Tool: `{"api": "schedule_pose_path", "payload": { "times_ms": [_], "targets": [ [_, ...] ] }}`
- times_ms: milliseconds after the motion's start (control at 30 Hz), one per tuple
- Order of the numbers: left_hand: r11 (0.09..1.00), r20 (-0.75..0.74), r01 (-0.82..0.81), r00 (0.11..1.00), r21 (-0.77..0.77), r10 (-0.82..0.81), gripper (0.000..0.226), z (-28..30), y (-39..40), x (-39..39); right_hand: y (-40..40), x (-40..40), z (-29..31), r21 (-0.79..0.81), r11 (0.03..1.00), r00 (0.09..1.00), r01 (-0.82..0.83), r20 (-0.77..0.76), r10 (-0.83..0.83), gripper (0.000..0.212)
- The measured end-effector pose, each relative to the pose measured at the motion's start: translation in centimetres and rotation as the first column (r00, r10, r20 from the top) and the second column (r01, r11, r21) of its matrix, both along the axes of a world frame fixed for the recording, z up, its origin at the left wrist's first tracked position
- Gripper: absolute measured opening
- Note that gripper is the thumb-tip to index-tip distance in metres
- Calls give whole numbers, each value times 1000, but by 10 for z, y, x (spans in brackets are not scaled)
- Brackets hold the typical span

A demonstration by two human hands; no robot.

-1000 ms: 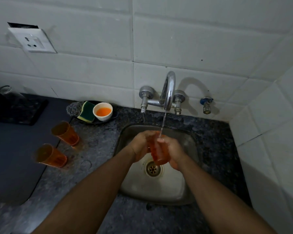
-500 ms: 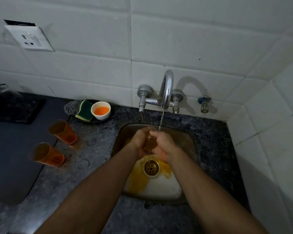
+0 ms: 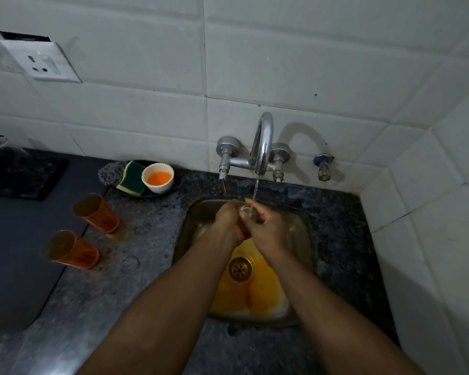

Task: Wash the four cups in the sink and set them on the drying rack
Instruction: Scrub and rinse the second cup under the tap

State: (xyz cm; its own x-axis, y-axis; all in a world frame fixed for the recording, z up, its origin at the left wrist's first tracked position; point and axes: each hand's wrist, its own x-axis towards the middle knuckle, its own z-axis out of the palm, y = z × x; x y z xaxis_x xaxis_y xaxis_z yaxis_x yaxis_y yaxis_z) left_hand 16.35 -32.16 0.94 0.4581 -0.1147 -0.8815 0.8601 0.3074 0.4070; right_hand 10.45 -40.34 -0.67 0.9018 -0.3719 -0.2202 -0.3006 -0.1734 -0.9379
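Since 0.5 s ago, orange runoff spread wider over the sink (image 3: 303,234) floor around the drain (image 3: 239,267). Left hand (image 3: 228,220) and right hand (image 3: 266,231) both gripped 1 cup (image 3: 245,212), fingers curled round it, under the tap (image 3: 263,142) stream. 2 orange cups (image 3: 96,212) stood on the table (image 3: 146,239), left of the sink.

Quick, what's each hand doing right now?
Left hand: curled round the cup under the running tap.
Right hand: also gripping the same cup.
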Motion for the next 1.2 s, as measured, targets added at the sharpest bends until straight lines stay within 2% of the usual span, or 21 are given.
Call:
{"api": "schedule_pose_path", "payload": {
  "times_ms": [33, 100, 167, 200, 333, 433, 533, 600, 667, 700, 733, 833, 900, 967, 1133, 1167, 1200],
  "targets": [
    [1000, 18, 6, 1000, -6, -6, 46, 1, 0, 1, -3, -2, 0, 41, 999, 1000, 7, -1, -7, 37],
    [1000, 64, 0, 998, -19, 1, 44, 2, -1, 0, -6, -2, 0, 115, 988, 994, 108, 12, -110, 19],
    [999, 62, -8, 998, -35, 11, 42, 1, -4, -1, -5, -2, 2, 129, 976, 984, 176, -1, -177, 14],
    [999, 53, -20, 998, -25, 21, 42, 0, -5, -2, -3, -3, 1, 119, 981, 988, 151, 11, -153, 14],
    [997, 7, -23, 1000, -72, 24, 52, -8, -3, 1, -9, -8, -6, 40, 998, 997, -50, 68, 48, 44],
    [993, 42, -15, 999, -121, 21, 50, -11, 3, -2, -25, -6, -7, 214, 970, 993, -118, 25, 116, 42],
    [991, 52, -13, 998, -136, 21, 46, -15, 3, -3, -26, -4, 0, 328, 943, 997, -57, -26, 70, 33],
    [992, 119, -17, 992, -129, 32, 43, -17, -2, -2, -16, 0, -1, 288, 952, 994, 105, -47, -95, 19],
    [998, 207, -4, 978, -59, 16, 39, -22, -6, -2, -3, 4, -1, 226, 939, 965, 259, -34, -258, 5],
    [999, 243, -18, 970, -49, 29, 37, -25, -7, -2, 1, 5, -2, 206, 945, 966, 256, -10, -259, 6],
    [998, 269, -34, 962, -51, 46, 35, -27, -7, 0, 1, 6, -5, 190, 960, 978, 206, 3, -210, 17],
    [994, 282, -52, 956, -99, 78, 33, -34, 2, 6, -7, -5, -2, 153, 987, 999, -45, 27, 42, 50],
    [992, 280, -22, 959, -121, 55, 30, -39, 9, 10, -17, -11, -9, 15, 986, 986, -167, 10, 167, 59],
    [987, 305, 31, 952, -156, 18, 25, -42, 14, 10, -20, -15, -9, -124, 978, 986, -167, -14, 166, 53],
    [954, 370, 69, 928, -291, 46, 17, -37, 8, 0, -12, -16, -8, -186, 981, 998, -50, 24, 56, 14],
    [940, 366, 67, 928, -334, 64, 12, -36, 7, 0, -8, -15, -8, -202, 979, 998, -40, 47, 50, 15],
    [925, 352, 64, 933, -374, 77, 10, -35, 6, 0, -5, -13, -10, -211, 977, 996, -30, 73, 47, 25]
  ]
}}
